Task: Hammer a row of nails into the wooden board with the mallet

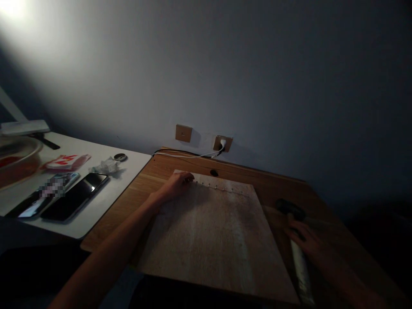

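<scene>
A pale wooden board [215,231] lies on the brown desk [267,189], with a row of several small nails [212,186] standing along its far edge. My left hand [177,184] rests on the board's far left corner, fingers curled at the leftmost nail. My right hand [305,240] lies to the right of the board, fingers wrapped on the handle of a hammer [298,244] whose dark head points away from me on the desk.
A white table [106,197] adjoins on the left with two phones [75,197], a red-and-white packet [64,162], crumpled plastic [104,166] and a bowl [16,159]. A white cable [189,156] runs to a wall socket [222,142]. The room is dim.
</scene>
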Motion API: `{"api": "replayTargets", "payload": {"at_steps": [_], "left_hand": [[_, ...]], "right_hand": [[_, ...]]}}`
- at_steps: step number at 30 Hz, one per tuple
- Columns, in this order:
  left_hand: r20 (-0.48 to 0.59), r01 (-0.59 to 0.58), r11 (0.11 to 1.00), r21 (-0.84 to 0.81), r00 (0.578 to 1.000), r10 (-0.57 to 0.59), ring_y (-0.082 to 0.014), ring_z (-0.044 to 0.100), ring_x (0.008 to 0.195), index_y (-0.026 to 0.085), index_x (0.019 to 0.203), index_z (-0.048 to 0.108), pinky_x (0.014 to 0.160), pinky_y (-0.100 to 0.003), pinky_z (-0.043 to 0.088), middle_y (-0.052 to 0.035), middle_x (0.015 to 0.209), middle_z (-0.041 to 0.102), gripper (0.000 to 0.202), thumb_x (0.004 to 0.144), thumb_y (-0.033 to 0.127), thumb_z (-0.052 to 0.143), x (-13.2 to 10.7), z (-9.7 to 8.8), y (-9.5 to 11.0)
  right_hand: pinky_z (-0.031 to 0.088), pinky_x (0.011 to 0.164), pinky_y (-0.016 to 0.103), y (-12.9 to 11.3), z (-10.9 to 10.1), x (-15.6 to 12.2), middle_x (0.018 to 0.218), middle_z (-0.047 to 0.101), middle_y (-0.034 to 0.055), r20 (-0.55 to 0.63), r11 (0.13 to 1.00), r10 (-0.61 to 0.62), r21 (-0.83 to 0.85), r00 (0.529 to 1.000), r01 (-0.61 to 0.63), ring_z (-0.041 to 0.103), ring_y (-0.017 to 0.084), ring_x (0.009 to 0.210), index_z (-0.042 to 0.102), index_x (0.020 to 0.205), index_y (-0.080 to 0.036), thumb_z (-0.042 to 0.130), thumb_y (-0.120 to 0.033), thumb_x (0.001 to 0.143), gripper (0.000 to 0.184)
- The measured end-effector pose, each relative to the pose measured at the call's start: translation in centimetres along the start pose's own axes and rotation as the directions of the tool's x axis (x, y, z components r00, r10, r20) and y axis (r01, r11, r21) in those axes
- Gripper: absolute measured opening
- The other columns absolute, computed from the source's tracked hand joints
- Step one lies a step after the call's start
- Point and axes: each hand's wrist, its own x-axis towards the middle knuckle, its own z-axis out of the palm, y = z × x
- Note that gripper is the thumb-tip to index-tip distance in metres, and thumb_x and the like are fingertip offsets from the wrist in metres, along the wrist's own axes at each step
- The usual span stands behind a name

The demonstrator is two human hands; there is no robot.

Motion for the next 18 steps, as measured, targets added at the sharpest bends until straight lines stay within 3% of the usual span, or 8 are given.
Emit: {"api": "replayTargets", "payload": {"at_steps": [3,6,8,10,12,14,18], "left_hand": [[0.006,0.004,1.000,0.003,1.000,-0.004,-0.0142,0.066,0.076,0.016,0.098,0.071,0.073,-0.024,0.052,-0.0045,0.089,0.073,0.028,0.078,0.002,0.056,0.0,0.0,0.1],[0.015,0.004,1.000,0.010,1.000,-0.005,-0.0148,0.066,0.077,0.015,0.100,0.071,0.073,-0.024,0.051,-0.0050,0.089,0.073,0.029,0.078,0.002,0.057,-0.1,0.2,-0.1],[0.018,-0.003,1.000,0.020,1.000,0.002,-0.0153,0.066,0.078,0.015,0.101,0.071,0.075,-0.025,0.051,-0.0055,0.090,0.073,0.031,0.078,0.001,0.056,-0.1,0.3,-0.3],[0.022,-0.013,0.999,0.034,1.000,0.012,-0.0159,0.066,0.081,0.015,0.104,0.071,0.079,-0.026,0.052,-0.0062,0.092,0.072,0.033,0.079,0.000,0.056,-0.1,0.3,-0.3],[0.024,-0.022,0.998,0.055,0.999,0.021,-0.0169,0.066,0.084,0.016,0.106,0.071,0.082,-0.027,0.052,-0.0070,0.094,0.072,0.033,0.082,0.001,0.055,-0.1,0.2,-0.2],[0.026,-0.026,0.997,0.076,0.999,0.024,-0.0178,0.066,0.086,0.015,0.107,0.072,0.083,-0.027,0.052,-0.0080,0.095,0.070,0.030,0.085,0.003,0.055,-0.2,-0.1,0.2],[0.005,-0.001,0.995,0.099,1.000,0.001,-0.0179,0.066,0.085,0.015,0.106,0.072,0.082,-0.028,0.052,-0.0090,0.097,0.068,0.024,0.089,0.009,0.056,-0.3,-0.3,0.7]], "right_hand": [[0.062,0.079,0.034,0.5,0.5,-0.5,0.119,0.074,0.0130,-0.006,0.999,0.026,0.023,1.000,-0.026,0.073,0.025,0.106,0.076,0.115,-0.024,0.033,0.014,0.073,0.071],[0.062,0.079,0.039,0.2,-0.6,1.4,0.119,0.072,0.0151,0.015,0.975,0.186,0.124,0.983,-0.186,0.073,0.027,0.102,0.075,0.116,-0.023,0.034,0.008,0.077,0.064],[0.061,0.078,0.038,-0.6,-2.1,4.6,0.113,0.071,0.0147,0.037,0.897,0.356,0.266,0.934,-0.353,0.074,0.025,0.092,0.075,0.112,-0.022,0.039,-0.001,0.082,0.051],[0.059,0.086,0.041,-1.9,-3.3,9.0,0.104,0.070,0.0143,0.061,0.730,0.572,0.415,0.818,-0.542,0.072,0.028,0.093,0.074,0.106,-0.020,0.048,-0.018,0.088,0.032],[0.057,0.085,0.040,-3.5,-3.4,13.7,0.104,0.070,0.0130,0.059,0.694,0.612,0.437,0.789,-0.571,0.071,0.027,0.092,0.072,0.109,-0.020,0.049,-0.028,0.091,0.031],[0.056,0.079,0.034,-5.2,-2.3,17.9,0.101,0.070,0.0107,0.080,0.665,0.631,0.456,0.772,-0.591,0.070,0.023,0.083,0.071,0.110,-0.020,0.047,-0.028,0.093,0.031],[0.051,0.079,0.036,-7.9,0.9,22.5,0.094,0.067,0.0125,0.112,0.617,0.687,0.431,0.717,-0.658,0.065,0.025,0.083,0.071,0.102,-0.017,0.052,-0.028,0.090,0.025]]}}
